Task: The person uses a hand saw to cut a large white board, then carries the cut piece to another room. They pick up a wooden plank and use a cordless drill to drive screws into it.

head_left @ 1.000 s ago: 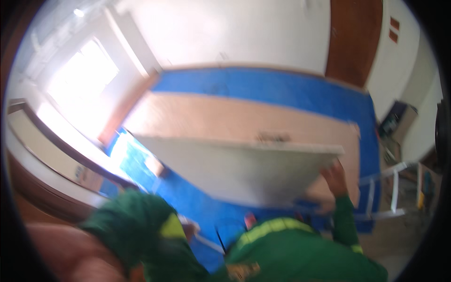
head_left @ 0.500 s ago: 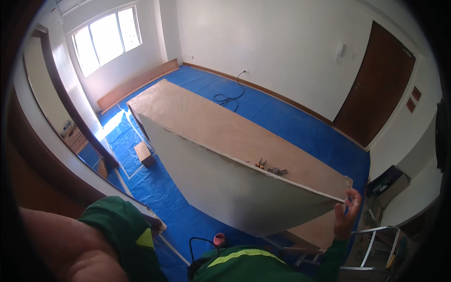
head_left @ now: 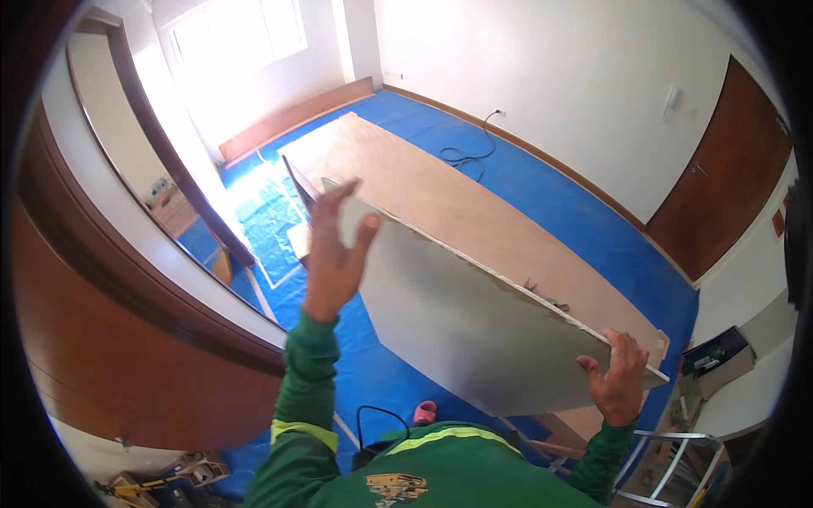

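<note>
A large pale grey board (head_left: 474,339) stands tilted on edge in front of me, its rough upper edge running along a long plywood surface (head_left: 440,199). My left hand (head_left: 332,267) is raised at the board's far left end, fingers and thumb spread; whether it touches the board is unclear. At the right end, my right hand (head_left: 618,381) has its fingers over the upper edge and its thumb on the near side. Behind the edge, pliers (head_left: 556,305) and another small tool lie on the plywood, partly hidden.
Blue sheeting (head_left: 559,190) covers the floor. A black cable (head_left: 467,157) runs from a wall outlet. To the right are an aluminium ladder (head_left: 669,466) and an open box (head_left: 720,360). A curved brown wooden piece (head_left: 144,339) rises close on my left.
My left arm has swung up and forward, bringing the hand to the board's left end. My right hand has moved from beside the corner onto the edge. The view has shifted left.
</note>
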A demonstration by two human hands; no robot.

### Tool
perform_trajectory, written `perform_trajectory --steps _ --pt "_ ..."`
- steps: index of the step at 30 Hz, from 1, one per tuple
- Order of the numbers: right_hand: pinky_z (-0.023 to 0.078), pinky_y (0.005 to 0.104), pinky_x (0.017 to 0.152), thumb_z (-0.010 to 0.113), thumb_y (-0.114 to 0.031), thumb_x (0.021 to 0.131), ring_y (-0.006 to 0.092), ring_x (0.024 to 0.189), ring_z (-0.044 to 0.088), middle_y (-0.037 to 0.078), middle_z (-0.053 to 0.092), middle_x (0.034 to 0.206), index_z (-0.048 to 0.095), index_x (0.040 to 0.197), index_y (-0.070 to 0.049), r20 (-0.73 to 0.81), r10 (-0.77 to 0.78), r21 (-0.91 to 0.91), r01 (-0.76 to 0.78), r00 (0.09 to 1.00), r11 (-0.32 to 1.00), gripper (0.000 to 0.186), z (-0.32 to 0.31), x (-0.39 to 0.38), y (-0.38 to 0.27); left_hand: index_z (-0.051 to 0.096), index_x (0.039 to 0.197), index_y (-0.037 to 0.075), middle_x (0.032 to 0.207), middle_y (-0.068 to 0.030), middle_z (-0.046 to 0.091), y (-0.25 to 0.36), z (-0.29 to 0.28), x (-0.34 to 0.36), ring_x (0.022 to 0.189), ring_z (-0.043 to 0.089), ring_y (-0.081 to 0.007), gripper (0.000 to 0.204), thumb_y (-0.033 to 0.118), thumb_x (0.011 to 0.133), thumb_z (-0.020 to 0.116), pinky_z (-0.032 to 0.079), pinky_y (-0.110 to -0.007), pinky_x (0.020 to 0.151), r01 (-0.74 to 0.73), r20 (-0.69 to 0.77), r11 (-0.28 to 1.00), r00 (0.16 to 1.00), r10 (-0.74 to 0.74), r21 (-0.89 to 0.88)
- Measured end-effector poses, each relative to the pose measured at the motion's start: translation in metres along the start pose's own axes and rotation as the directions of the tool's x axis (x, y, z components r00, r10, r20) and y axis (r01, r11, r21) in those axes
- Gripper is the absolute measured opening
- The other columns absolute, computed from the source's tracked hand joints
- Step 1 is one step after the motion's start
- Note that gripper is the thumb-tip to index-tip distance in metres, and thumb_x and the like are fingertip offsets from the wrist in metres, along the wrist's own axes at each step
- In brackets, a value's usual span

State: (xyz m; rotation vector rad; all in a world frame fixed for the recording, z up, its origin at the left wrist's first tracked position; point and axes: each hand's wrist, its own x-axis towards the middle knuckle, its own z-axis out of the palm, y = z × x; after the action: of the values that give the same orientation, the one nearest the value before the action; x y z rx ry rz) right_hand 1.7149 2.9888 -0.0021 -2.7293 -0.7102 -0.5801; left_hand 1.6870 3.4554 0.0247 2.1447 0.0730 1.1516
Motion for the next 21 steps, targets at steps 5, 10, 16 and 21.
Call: perform_trajectory --steps 5,10,16,21 --pt "0.038 0.0483 0.088 0.075 -0.035 0.096 0.0351 0.095 0.062 0.013 0.064 0.094 0.064 0.107 -0.005 -0.118 0.067 -0.040 -0.072 0.991 0.997 0.035 0.021 -0.001 0.007 0.056 0.152 0.010 0.152 -0.0182 0.055 -0.041 0.060 0.011 0.153 0.039 -0.0425 0.055 0.036 0.105 0.068 0.029 -0.057 0.126 -0.225 0.246 0.940 0.956 0.162 0.256" --pt "0.037 0.0473 0.085 0.074 -0.035 0.096 0.0324 0.090 0.060 0.010 0.061 0.091 0.062 0.102 -0.007 -0.177 0.074 -0.059 -0.085 0.981 0.995 0.031 0.030 -0.004 0.005 0.071 0.125 0.010 0.131 -0.0145 0.066 -0.072 0.081 0.006 0.142 0.050 -0.0401 0.040 0.044 0.107 0.062 0.026 -0.062 0.125 -0.229 0.281 0.947 0.946 0.162 0.226" --pt "0.036 0.0452 0.085 0.073 -0.036 0.099 0.0307 0.089 0.057 0.010 0.059 0.092 0.062 0.104 -0.007 -0.178 0.059 -0.021 -0.064 0.982 0.998 0.032 0.031 -0.008 0.009 0.072 0.106 0.011 0.112 -0.0090 0.066 -0.087 0.087 0.000 0.130 0.057 -0.0362 0.036 0.046 0.101 0.068 0.022 -0.062 0.126 -0.255 0.214 0.944 0.954 0.210 0.210" --pt "0.037 0.0443 0.084 0.065 -0.050 0.104 0.0279 0.083 0.055 0.008 0.054 0.088 0.062 0.103 -0.009 -0.183 0.059 -0.088 -0.076 0.981 0.993 0.042 0.031 -0.007 0.006 0.058 0.148 0.006 0.153 -0.0245 0.048 -0.082 0.086 -0.013 0.150 0.040 -0.0403 0.064 0.051 0.104 0.065 0.023 -0.058 0.128 -0.172 0.034 0.957 0.985 0.169 0.233"
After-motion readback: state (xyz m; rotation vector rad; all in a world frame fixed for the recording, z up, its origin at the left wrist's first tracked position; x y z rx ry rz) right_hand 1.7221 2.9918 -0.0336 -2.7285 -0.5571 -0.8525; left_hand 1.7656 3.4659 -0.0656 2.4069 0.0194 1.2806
